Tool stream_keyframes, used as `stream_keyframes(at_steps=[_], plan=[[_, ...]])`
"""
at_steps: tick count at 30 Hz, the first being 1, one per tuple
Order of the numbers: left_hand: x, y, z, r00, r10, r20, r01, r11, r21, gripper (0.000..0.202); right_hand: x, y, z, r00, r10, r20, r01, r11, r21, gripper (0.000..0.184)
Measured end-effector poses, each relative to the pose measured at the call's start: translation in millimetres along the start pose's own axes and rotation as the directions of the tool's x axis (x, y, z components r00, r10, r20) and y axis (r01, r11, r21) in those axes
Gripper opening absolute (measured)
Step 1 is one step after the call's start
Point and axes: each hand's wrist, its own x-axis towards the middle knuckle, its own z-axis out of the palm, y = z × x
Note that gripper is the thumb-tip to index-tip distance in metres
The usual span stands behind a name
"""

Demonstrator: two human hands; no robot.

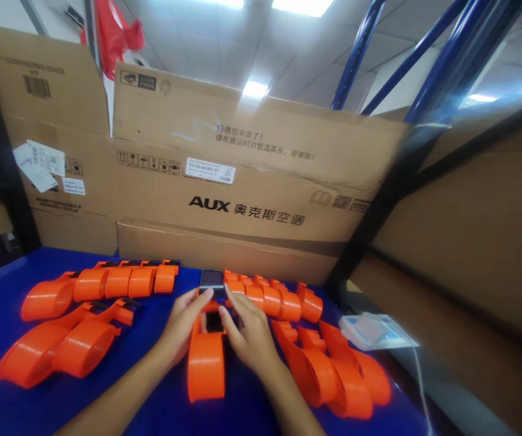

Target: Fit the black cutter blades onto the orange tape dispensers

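My left hand [181, 324] is closed at the left side of a small dark-screened device [212, 278] with a pale frame, its thumb on the lower edge. My right hand [249, 330] grips the device's right side, fingers bent. Directly below, between both hands, an orange plastic piece with a wide ring [206, 366] lies with its ring toward me. A dark part shows in its upper section; my fingers partly hide how it meets the device.
Similar orange ringed pieces stand in rows at left [91, 284] and right [288, 303] on the blue surface [152, 399]. More lie nearer at left [34, 357] and right [352, 387]. A cardboard wall [161, 206] rises behind. A white box with a cable [374, 330] sits at right.
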Motion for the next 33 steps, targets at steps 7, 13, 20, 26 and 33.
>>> stream_keyframes(at_steps=[7,13,20,26,33], plan=[[0.3,4.7,1.8,0.997,-0.058,-0.042,0.054,0.993,-0.103,0.037,-1.1,2.2,-1.4,0.997,-0.067,0.04,0.069,0.996,-0.052,0.058],[0.9,3.3,1.6,0.997,-0.054,0.054,0.059,0.992,-0.108,0.035,-4.6,8.0,0.8,0.992,-0.119,0.041,0.124,0.983,-0.135,0.058],[1.3,-1.5,-1.7,0.995,-0.08,0.056,0.082,0.996,-0.021,0.036,-7.7,7.1,6.5,0.993,-0.107,0.039,0.114,0.959,-0.258,0.058],[1.7,2.2,-0.8,0.99,-0.106,0.096,0.111,0.993,-0.047,0.035,-8.4,4.3,6.8,0.989,-0.149,0.003,0.143,0.94,-0.31,0.053],[-0.8,5.6,-0.3,0.989,-0.113,0.098,0.116,0.993,-0.029,0.037,-9.6,1.7,7.8,0.985,-0.174,0.001,0.164,0.928,-0.333,0.057]])
